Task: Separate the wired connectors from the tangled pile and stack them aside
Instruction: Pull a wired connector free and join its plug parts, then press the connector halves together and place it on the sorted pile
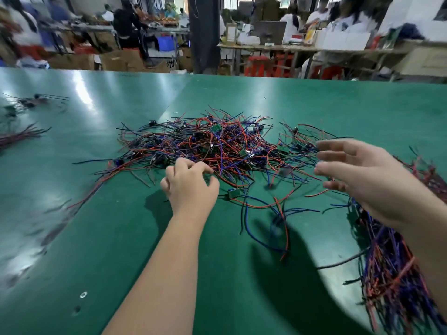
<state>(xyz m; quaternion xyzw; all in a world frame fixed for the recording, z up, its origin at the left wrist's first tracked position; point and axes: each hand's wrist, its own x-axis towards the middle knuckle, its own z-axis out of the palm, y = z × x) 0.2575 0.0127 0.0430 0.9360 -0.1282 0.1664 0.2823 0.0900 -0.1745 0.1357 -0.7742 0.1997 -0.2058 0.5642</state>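
A tangled pile (217, 143) of red, blue and black wires with small green boards and black connectors lies in the middle of the green table (314, 105). My left hand (191, 187) reaches into the pile's near edge with fingers curled among the wires; whether it grips one is hidden. My right hand (358, 175) hovers above the pile's right side, fingers spread and straight, holding nothing. One separated wired connector (234, 193) with a green board lies just right of my left hand. A stack of sorted wired connectors (391, 267) lies at the right, partly under my right forearm.
Another bundle of wires (21, 136) lies at the far left, with a few more pieces (31, 101) behind it. Beyond the table's far edge stand workbenches, cardboard boxes, red stools and several people. The near left of the table is bare green mat.
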